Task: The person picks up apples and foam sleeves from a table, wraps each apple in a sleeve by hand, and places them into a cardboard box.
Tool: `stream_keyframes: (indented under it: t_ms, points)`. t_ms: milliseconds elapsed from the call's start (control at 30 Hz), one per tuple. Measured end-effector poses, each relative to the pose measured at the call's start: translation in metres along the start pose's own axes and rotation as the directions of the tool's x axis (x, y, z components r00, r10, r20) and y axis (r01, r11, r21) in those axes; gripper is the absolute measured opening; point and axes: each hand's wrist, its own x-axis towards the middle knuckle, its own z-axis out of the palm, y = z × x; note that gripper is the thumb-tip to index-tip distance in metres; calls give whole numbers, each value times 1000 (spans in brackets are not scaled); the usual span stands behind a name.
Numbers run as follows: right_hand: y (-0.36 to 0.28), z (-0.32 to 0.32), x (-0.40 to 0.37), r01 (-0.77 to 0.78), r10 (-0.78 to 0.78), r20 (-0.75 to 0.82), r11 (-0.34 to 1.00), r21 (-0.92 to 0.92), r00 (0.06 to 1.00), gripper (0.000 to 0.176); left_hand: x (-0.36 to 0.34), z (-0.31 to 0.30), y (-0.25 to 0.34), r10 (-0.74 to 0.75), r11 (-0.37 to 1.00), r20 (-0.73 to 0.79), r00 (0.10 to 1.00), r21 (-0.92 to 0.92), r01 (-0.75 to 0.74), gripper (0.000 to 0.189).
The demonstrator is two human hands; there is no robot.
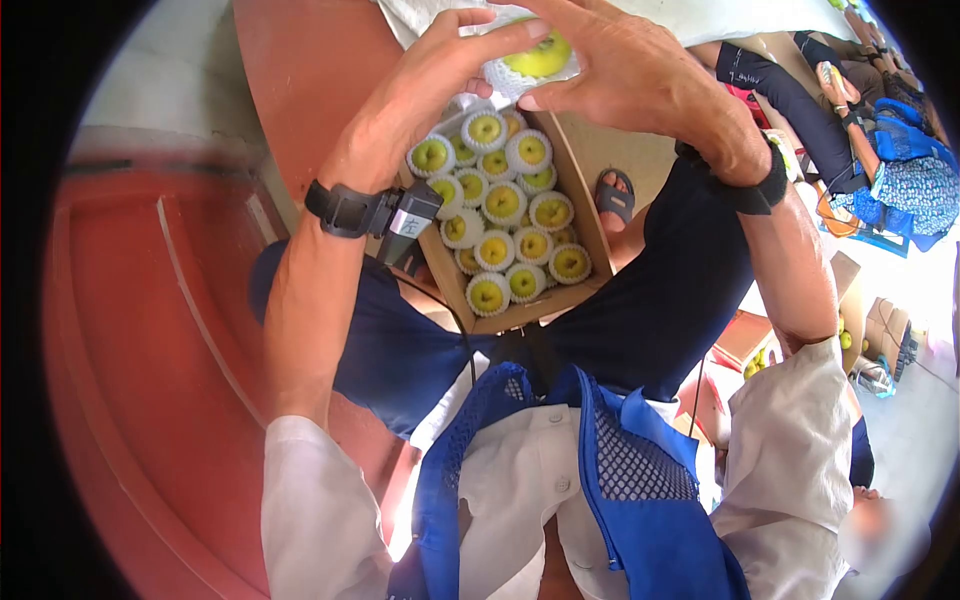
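Note:
A yellow-green fruit [540, 57] in a white foam net is held up at the top of the view, above the far end of an open cardboard box [583, 190]. My left hand [440, 62] is curved around its left side, with a finger reaching across the top of the fruit. Around the right side curls my right hand [635, 70], its thumb near the lower edge of the net. Below, the box holds several similar fruits [503, 202], each in a white foam net.
The box stands between my legs. A red-brown surface [300, 90] lies at upper left, beside a red panel [150, 300]. White cloth [700, 20] spans the top. Another person [910, 180] sits at right, near a shoe [885, 330] and loose fruits. A sandalled foot [614, 195] shows beside the box.

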Motion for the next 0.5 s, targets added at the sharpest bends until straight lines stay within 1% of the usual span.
stream_keyframes:
  t_ms: [33,67,100,167,200,233,267,300,333,367,400,433,467,500]
  points:
    - [-1,4,-2,-17,17,19,1000,-5,1000,77,-3,0,-4,-61,993,-34,998,101,64,74]
    - [0,12,-2,-16,16,33,1000,2,999,77,2,-5,-12,-64,981,-18,998,182,66,66]
    - [3,22,-1,-25,26,20,1000,-7,999,77,4,-6,-16,-75,981,-21,997,176,78,66]
    - [4,36,-2,-30,31,17,999,-14,999,77,7,-7,-21,12,967,26,1000,253,-19,76]
    - [3,41,-3,-66,66,12,998,0,998,78,3,-9,-18,5,968,19,1000,249,-10,76]
    - [3,47,-3,-101,101,6,995,13,995,79,-1,-11,-11,-70,965,109,992,259,40,79]
    - [8,58,-3,-94,94,12,995,13,996,79,-4,-14,-7,-143,958,197,970,273,86,82]
    - [18,75,-2,-35,39,-76,998,49,996,69,-5,-18,-9,-143,959,189,972,269,89,82]
    - [20,86,-1,25,-11,-165,996,82,986,61,-5,-24,-10,-128,956,216,968,286,63,80]
    - [22,95,-2,31,-17,-162,996,81,987,61,-4,-31,-11,-113,953,244,963,302,35,78]
    - [20,102,-4,-11,25,-70,981,192,997,58,-3,-41,-6,-108,961,341,934,278,9,73]
    - [19,112,-6,-64,58,27,953,295,998,58,-7,-44,-4,-108,961,336,936,275,11,73]
    - [31,138,-5,-2,-10,41,961,276,999,59,-11,-46,-2,-82,977,310,947,213,14,69]
    - [30,152,-6,1,-13,43,961,275,999,59,-13,-47,2,-56,988,283,957,151,13,65]
